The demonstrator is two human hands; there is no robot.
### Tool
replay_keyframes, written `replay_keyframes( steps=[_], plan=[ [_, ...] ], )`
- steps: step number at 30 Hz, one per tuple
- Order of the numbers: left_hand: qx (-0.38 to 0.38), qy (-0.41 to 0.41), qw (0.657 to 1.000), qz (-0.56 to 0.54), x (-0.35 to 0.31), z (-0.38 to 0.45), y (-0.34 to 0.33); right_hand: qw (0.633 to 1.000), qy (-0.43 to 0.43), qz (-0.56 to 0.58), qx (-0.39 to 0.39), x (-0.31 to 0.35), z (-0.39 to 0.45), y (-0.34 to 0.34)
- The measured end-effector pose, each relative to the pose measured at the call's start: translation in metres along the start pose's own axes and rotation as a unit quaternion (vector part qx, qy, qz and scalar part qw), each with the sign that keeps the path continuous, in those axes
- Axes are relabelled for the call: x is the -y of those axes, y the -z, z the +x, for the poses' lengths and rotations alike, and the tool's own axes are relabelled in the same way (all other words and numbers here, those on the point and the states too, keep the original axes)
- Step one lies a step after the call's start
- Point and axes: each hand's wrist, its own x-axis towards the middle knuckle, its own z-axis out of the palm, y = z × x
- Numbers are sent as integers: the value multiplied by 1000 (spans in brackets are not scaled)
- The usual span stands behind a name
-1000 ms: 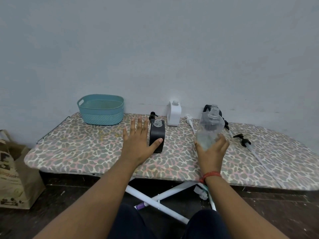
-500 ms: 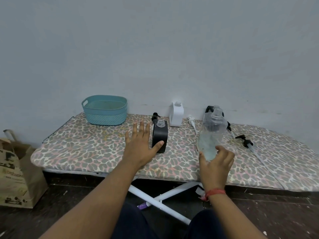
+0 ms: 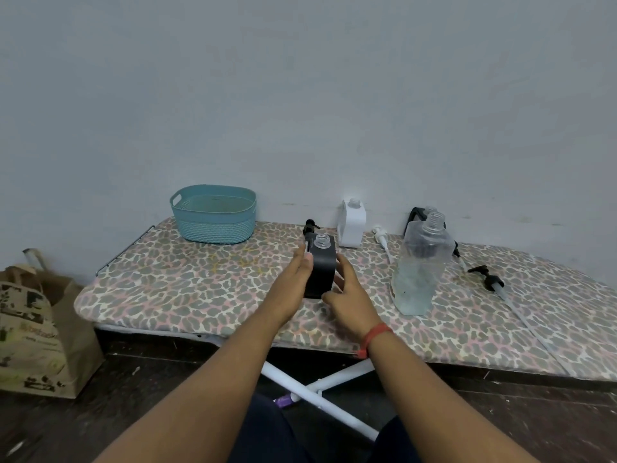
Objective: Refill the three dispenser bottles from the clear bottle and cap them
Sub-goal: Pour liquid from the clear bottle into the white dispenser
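Note:
A black dispenser bottle (image 3: 320,269) stands uncapped in the middle of the leopard-print ironing board (image 3: 187,289). My left hand (image 3: 290,289) presses flat against its left side and my right hand (image 3: 350,295) cups its right side. To the right, the clear bottle (image 3: 419,272) stands alone, uncapped and partly filled. A white dispenser bottle (image 3: 350,225) stands uncapped at the back by the wall. Another black bottle (image 3: 417,215) is mostly hidden behind the clear one. Three pump caps lie loose: a black pump (image 3: 310,226), a white pump (image 3: 381,236) and a second black pump (image 3: 489,279).
A teal basket (image 3: 213,215) sits at the board's back left. A paper bag (image 3: 36,332) stands on the floor to the left. The wall runs right behind the board, and white crossed legs (image 3: 317,392) show beneath its front edge.
My right hand let go of the clear bottle, which now stands on the board, and moved left to the black bottle. My left hand closed in on its left side.

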Motion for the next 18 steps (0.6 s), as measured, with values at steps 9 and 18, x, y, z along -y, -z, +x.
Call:
replay_keyframes(
  steps=[9,18],
  plan=[
    [-43,-9,998,-44,-2,8,12,999,9,29,-22,26,12,-37],
    [-127,-5,990,-62,11,-1,105,998,25,51,39,65,26,-123]
  ],
)
